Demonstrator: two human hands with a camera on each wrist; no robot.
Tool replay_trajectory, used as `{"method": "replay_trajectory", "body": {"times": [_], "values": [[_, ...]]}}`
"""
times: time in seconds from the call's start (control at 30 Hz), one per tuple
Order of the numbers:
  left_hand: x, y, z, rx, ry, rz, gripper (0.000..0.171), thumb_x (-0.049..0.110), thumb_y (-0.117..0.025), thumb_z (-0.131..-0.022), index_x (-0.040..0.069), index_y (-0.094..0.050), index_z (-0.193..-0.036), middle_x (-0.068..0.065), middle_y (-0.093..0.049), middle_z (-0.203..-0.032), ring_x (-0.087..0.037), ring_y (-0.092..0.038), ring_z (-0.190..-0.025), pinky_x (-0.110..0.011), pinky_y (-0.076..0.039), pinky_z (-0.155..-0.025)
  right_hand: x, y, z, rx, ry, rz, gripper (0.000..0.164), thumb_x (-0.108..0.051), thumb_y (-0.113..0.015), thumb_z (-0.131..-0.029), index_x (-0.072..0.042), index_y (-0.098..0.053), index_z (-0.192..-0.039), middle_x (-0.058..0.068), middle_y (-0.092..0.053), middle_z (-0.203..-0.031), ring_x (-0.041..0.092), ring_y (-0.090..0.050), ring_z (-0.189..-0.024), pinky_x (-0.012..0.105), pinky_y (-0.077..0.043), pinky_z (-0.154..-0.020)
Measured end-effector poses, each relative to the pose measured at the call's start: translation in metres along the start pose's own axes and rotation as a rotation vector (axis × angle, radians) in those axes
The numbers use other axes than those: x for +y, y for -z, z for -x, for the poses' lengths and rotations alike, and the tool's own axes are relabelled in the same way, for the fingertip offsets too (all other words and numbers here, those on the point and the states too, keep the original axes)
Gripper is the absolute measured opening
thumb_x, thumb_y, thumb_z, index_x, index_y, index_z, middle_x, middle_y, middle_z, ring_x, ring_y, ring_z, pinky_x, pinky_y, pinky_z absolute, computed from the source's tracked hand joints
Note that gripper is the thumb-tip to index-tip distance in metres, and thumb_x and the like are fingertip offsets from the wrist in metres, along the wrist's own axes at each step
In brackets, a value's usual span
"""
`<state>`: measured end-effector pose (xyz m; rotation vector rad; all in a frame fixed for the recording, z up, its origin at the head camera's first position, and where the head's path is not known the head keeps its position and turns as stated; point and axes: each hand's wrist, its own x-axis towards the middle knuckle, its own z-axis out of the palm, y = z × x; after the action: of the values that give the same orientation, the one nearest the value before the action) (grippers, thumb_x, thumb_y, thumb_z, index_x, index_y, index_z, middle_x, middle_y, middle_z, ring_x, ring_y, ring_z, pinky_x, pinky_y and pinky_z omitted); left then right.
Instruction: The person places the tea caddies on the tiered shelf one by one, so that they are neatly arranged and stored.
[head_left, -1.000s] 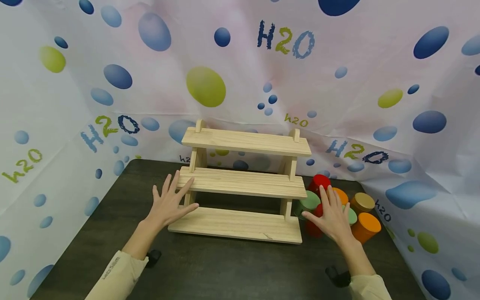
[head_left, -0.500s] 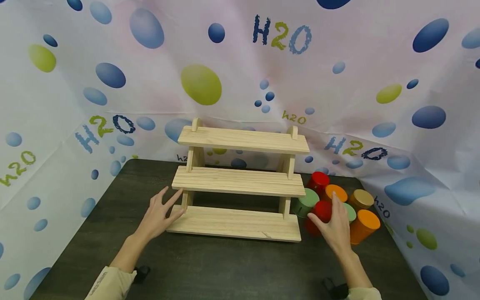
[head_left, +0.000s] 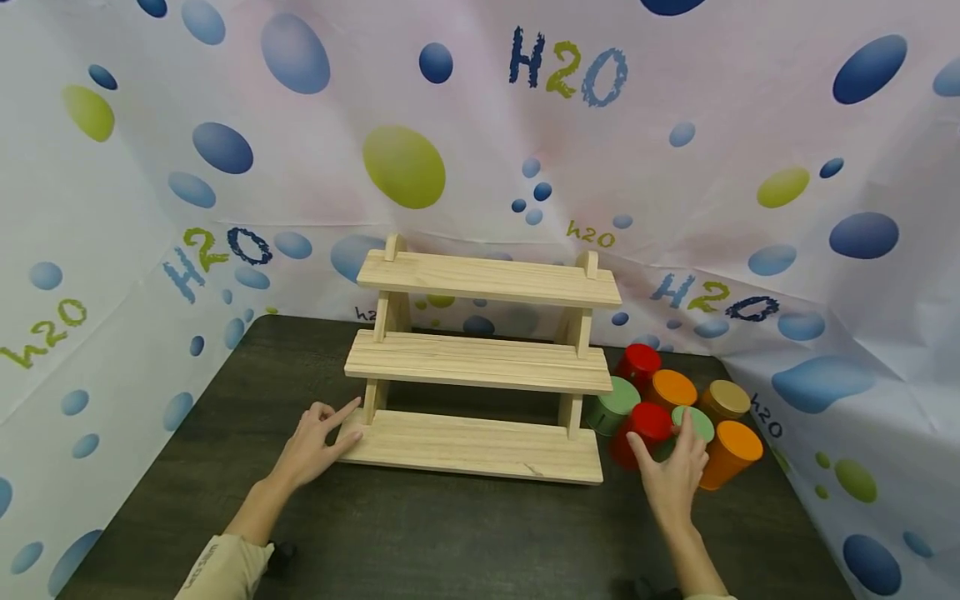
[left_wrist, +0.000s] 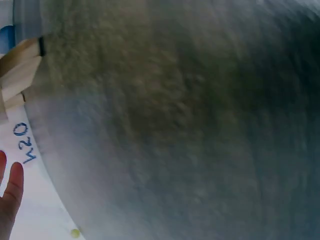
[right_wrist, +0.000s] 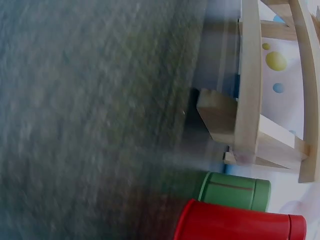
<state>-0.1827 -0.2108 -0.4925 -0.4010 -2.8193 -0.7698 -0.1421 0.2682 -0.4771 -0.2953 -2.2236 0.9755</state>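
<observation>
A three-tier wooden shelf (head_left: 480,362) stands at mid-table in the head view. My left hand (head_left: 311,446) is at the left end of its bottom board, thumb and index finger extended over the board's end. In the left wrist view only fingers (left_wrist: 14,182) show at the lower left. My right hand (head_left: 675,479) is in front of the canisters, thumb apart from the fingers. Its thumb overlaps the front red canister (head_left: 648,425), and its fingertips overlap the small green canister (head_left: 697,421). In the right wrist view the red canister (right_wrist: 240,222) stands upright near the shelf (right_wrist: 247,90).
Right of the shelf cluster a light green canister (head_left: 617,402), a rear red canister (head_left: 640,362), an orange canister (head_left: 671,389), a tan-lidded canister (head_left: 726,402) and a taller orange canister (head_left: 729,454). The dark table (head_left: 450,533) meets a dotted wall sheet (head_left: 480,125) behind.
My left hand has come down from the middle board to the bottom board's left end. My right hand has moved back and lower, uncovering the small green canister's lid.
</observation>
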Motion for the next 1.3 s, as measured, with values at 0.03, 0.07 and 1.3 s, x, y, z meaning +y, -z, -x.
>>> {"method": "replay_trajectory", "body": {"times": [0.03, 0.07, 1.3], "values": [[-0.0012, 0.0000, 0.0002, -0.008, 0.005, -0.003, 0.056, 0.033, -0.065, -0.084, 0.007, -0.050, -0.131, -0.007, -0.038, -0.086, -0.018, -0.034, -0.072, -0.028, -0.029, -0.058, 0.0006, -0.0010, 0.0013, 0.001, -0.015, 0.007, 0.084, -0.019, -0.075, -0.073, 0.006, -0.029, -0.139, 0.025, -0.042, -0.104, 0.039, -0.033, -0.090, 0.044, -0.025, -0.071], [-0.0026, -0.0001, 0.0005, -0.021, 0.014, -0.007, 0.057, 0.034, -0.065, -0.084, 0.008, -0.050, -0.131, -0.006, -0.038, -0.085, -0.017, -0.034, -0.069, -0.027, -0.029, -0.057, 0.0011, -0.0020, 0.0022, -0.002, -0.029, 0.012, 0.084, -0.021, -0.075, -0.074, 0.006, -0.029, -0.139, 0.025, -0.042, -0.101, 0.038, -0.033, -0.088, 0.042, -0.024, -0.069], [-0.0080, 0.0023, -0.0003, -0.271, 0.082, 0.097, 0.067, 0.041, -0.063, -0.083, 0.005, -0.043, -0.136, -0.003, -0.039, -0.072, -0.015, -0.031, -0.061, -0.028, -0.028, -0.055, 0.0096, -0.0081, 0.0030, -0.144, -0.295, 0.061, 0.074, -0.041, -0.065, -0.082, -0.003, -0.033, -0.137, 0.005, -0.043, -0.073, 0.013, -0.038, -0.059, 0.030, -0.030, -0.053]]}}
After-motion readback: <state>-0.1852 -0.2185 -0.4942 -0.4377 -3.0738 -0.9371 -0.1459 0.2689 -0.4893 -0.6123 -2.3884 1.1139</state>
